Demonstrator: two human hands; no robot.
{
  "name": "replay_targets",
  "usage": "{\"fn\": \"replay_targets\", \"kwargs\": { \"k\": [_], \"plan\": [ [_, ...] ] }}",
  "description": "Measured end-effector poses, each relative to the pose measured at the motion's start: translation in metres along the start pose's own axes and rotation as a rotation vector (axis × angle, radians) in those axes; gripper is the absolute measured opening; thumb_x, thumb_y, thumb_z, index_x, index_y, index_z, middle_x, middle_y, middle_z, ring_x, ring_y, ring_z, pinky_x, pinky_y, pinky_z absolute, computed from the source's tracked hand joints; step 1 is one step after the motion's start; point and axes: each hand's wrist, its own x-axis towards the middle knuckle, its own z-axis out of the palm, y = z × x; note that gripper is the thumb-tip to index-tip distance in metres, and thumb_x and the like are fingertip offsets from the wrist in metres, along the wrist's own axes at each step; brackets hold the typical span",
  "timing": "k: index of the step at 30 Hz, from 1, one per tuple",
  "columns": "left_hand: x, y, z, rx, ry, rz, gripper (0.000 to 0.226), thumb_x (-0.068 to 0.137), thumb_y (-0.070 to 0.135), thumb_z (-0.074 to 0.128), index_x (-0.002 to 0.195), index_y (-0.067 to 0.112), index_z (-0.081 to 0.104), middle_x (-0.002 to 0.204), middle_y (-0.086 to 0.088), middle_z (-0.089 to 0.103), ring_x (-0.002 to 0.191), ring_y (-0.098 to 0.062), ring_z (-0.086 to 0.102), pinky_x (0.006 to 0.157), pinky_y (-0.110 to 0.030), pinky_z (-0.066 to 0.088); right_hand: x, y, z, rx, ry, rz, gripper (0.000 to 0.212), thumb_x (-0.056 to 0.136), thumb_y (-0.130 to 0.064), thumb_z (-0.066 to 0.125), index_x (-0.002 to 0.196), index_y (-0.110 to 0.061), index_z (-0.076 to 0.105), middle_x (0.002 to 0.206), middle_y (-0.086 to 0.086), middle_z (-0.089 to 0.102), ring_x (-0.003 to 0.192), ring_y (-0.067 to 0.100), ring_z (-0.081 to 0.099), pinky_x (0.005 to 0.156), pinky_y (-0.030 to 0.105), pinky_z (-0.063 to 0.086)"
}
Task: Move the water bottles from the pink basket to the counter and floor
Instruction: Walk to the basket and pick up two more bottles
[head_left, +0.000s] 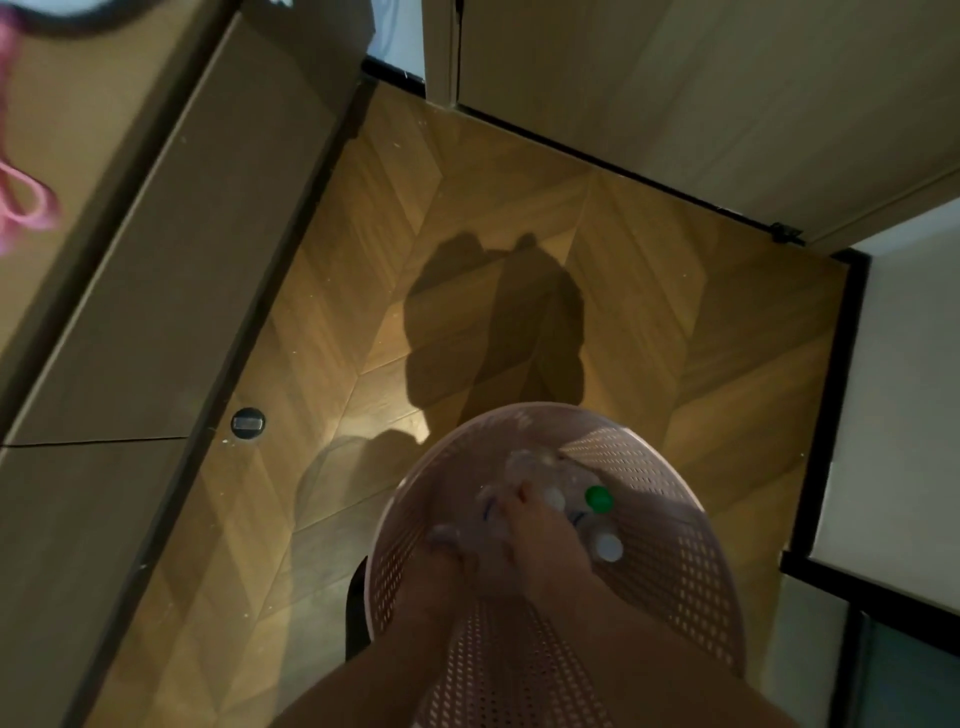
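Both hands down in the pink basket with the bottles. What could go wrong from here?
1. The left hand and right hand crowd together among the bottles; the blurred frame hides the grip, so a bottle could slip.
2. The green-capped bottle and white-capped bottle sit close beside the right hand; a lift might knock them.
3. The pink basket could tip.

basket (670, 545): on the floor (493, 208), landmark
bottles (605, 545): inside basket
both hands (535, 540): inside basket, among bottles
counter (104, 130): left of basket
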Motion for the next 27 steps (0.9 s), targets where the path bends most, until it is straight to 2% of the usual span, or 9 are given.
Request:
{"fn": "replay_targets", "kwargs": {
  "k": [5, 6, 8, 10, 16, 18, 21, 25, 27],
  "plan": [
    [-0.019, -0.011, -0.042, 0.302, 0.109, 0.21, 0.057, 0.104, 0.034, 0.02, 0.128, 0.019, 0.069, 0.121, -0.004, 0.075, 0.114, -0.025, 0.068, 0.107, -0.037, 0.047, -0.045, 0.013, -0.018, 0.093, 0.116, 0.098, 0.037, 0.098, -0.017, 0.063, 0.135, -0.024, 0.061, 0.144, 0.001, 0.047, 0.108, 0.026, 0.069, 0.092, 0.035, 0.052],
    [-0.026, -0.01, -0.055, 0.431, 0.096, 0.316, 0.053, 0.098, 0.033, 0.026, 0.117, 0.02, 0.074, 0.108, -0.003, 0.077, 0.104, -0.025, 0.071, 0.105, -0.042, 0.05, -0.057, 0.014, -0.023, 0.126, 0.155, 0.095, 0.039, 0.096, -0.019, 0.066, 0.134, -0.025, 0.062, 0.142, 0.002, 0.049, 0.109, 0.028, 0.068, 0.091, 0.037, 0.052],
    [-0.051, -0.001, -0.084, 0.618, 0.067, 0.456, 0.023, 0.078, 0.033, 0.071, 0.096, 0.02, 0.077, 0.081, -0.004, 0.075, 0.075, -0.026, 0.073, 0.082, -0.043, 0.061, -0.09, 0.011, -0.039, 0.182, 0.239, 0.071, 0.033, 0.091, -0.018, 0.073, 0.123, -0.023, 0.065, 0.129, 0.005, 0.058, 0.105, 0.033, 0.068, 0.088, 0.043, 0.053],
    [-0.079, 0.008, -0.105, 0.666, 0.06, 0.577, 0.042, 0.061, 0.031, 0.091, 0.099, 0.021, 0.076, 0.084, -0.005, 0.074, 0.07, -0.026, 0.07, 0.06, -0.034, 0.057, -0.127, 0.002, -0.054, 0.249, 0.331, 0.052, 0.027, 0.084, -0.015, 0.082, 0.105, -0.024, 0.067, 0.113, 0.006, 0.065, 0.094, 0.035, 0.07, 0.078, 0.044, 0.055],
    [-0.206, 0.048, -0.205, 0.525, 0.132, 0.577, 0.047, 0.083, 0.03, 0.072, 0.128, 0.021, 0.061, 0.114, -0.006, 0.067, 0.096, -0.029, 0.065, 0.063, -0.038, 0.06, -0.256, -0.049, -0.124, 0.448, 0.354, 0.195, 0.029, 0.086, -0.045, 0.064, 0.113, -0.035, 0.068, 0.121, 0.007, 0.067, 0.098, 0.031, 0.071, 0.079, 0.043, 0.057],
    [-0.252, 0.05, -0.229, 0.452, 0.15, 0.589, 0.045, 0.08, 0.03, 0.071, 0.124, 0.022, 0.064, 0.107, -0.003, 0.07, 0.09, -0.026, 0.067, 0.057, -0.036, 0.059, -0.301, -0.07, -0.149, 0.456, 0.305, 0.197, 0.045, 0.081, -0.058, 0.056, 0.108, -0.027, 0.073, 0.118, -0.002, 0.066, 0.103, 0.022, 0.068, 0.087, 0.041, 0.056],
    [-0.329, 0.067, -0.285, 0.425, 0.244, 0.641, 0.037, 0.078, 0.037, 0.06, 0.109, 0.019, 0.069, 0.089, 0.0, 0.07, 0.076, -0.023, 0.067, 0.051, -0.03, 0.053, -0.362, -0.097, -0.189, 0.514, 0.37, 0.184, 0.023, 0.08, -0.045, 0.074, 0.095, -0.028, 0.073, 0.107, -0.009, 0.066, 0.093, 0.013, 0.065, 0.083, 0.039, 0.058],
    [-0.42, 0.074, -0.349, 0.415, 0.441, 0.736, 0.027, 0.086, 0.035, 0.048, 0.095, 0.013, 0.061, 0.074, -0.002, 0.063, 0.065, -0.025, 0.057, 0.052, -0.031, 0.048, -0.425, -0.119, -0.218, 0.514, 0.398, 0.088, 0.031, 0.076, -0.056, 0.064, 0.091, -0.028, 0.069, 0.1, -0.01, 0.065, 0.094, 0.012, 0.063, 0.086, 0.042, 0.058],
    [-0.458, 0.075, -0.376, 0.359, 0.544, 0.714, 0.021, 0.089, 0.034, 0.049, 0.092, 0.015, 0.057, 0.068, -0.002, 0.06, 0.057, -0.023, 0.055, 0.045, -0.03, 0.042, -0.452, -0.131, -0.237, 0.482, 0.37, 0.028, 0.023, 0.082, -0.047, 0.073, 0.094, -0.029, 0.066, 0.107, -0.009, 0.061, 0.098, 0.012, 0.061, 0.089, 0.041, 0.057]
  ]
}}
